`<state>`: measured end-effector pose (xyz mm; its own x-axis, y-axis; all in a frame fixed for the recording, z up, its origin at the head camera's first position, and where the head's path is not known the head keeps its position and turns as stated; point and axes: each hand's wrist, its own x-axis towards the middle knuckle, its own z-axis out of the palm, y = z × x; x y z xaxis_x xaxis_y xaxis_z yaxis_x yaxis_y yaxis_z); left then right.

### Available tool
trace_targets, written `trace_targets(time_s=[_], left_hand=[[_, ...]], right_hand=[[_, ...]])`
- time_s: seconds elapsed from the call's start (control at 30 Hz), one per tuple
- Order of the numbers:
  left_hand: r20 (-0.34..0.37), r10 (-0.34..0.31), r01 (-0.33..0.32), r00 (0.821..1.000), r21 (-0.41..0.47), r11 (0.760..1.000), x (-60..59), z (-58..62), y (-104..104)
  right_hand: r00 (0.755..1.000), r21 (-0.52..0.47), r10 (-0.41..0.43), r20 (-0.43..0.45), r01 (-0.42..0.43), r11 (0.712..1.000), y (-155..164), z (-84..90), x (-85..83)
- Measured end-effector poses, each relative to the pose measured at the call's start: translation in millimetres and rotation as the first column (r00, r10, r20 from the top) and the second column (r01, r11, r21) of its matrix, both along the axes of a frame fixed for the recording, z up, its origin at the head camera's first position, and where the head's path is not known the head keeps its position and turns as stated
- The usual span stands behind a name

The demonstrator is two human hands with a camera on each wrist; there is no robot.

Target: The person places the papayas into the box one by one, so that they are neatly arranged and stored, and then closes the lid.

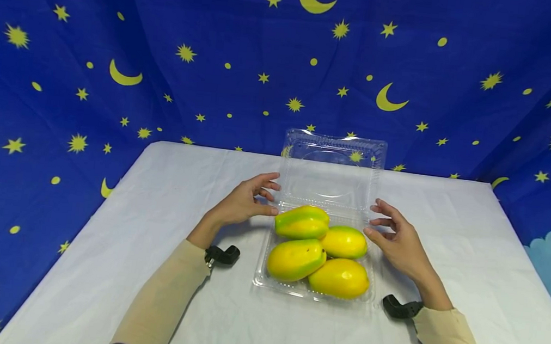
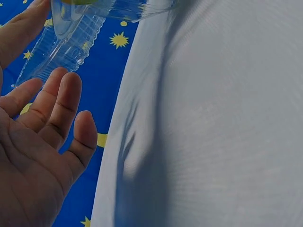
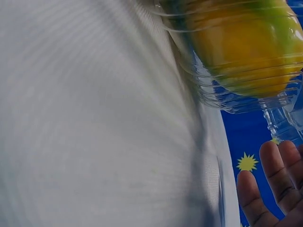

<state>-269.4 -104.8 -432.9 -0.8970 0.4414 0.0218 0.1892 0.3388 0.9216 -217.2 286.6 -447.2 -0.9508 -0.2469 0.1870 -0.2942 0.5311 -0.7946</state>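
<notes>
A clear plastic clamshell box point(image 1: 266, 280) lies on the table with its lid point(image 1: 329, 176) raised at the back. Several yellow-green fruits, papaya-like in shape, sit in its base; the upper left fruit point(image 1: 302, 222) and lower right fruit point(image 1: 340, 279) are among them. My left hand point(image 1: 246, 199) is at the box's left side, fingertips right by the lid's edge and thumb near the upper left fruit. Opposite it, my right hand point(image 1: 399, 240) has its fingertips close to the right edge. In the left wrist view the fingers point(image 2: 68, 97) are loosely extended.
A white cloth point(image 1: 213, 319) covers the table, reaching a blue curtain point(image 1: 223, 91) with yellow stars and moons behind the box. Each wrist carries a black camera mount; the left mount point(image 1: 223, 255) and right mount point(image 1: 398, 307) flank the box.
</notes>
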Motion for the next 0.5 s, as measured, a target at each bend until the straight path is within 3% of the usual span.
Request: trace_targets(time_s=[0.5], left_hand=[[-0.065,-0.022,0.024,0.998,0.029,0.999,5.2,12.3,-1.1]], right_hand=[[0.998,-0.061,-0.02,-0.061,0.016,0.998,-2.7,12.7,4.3]])
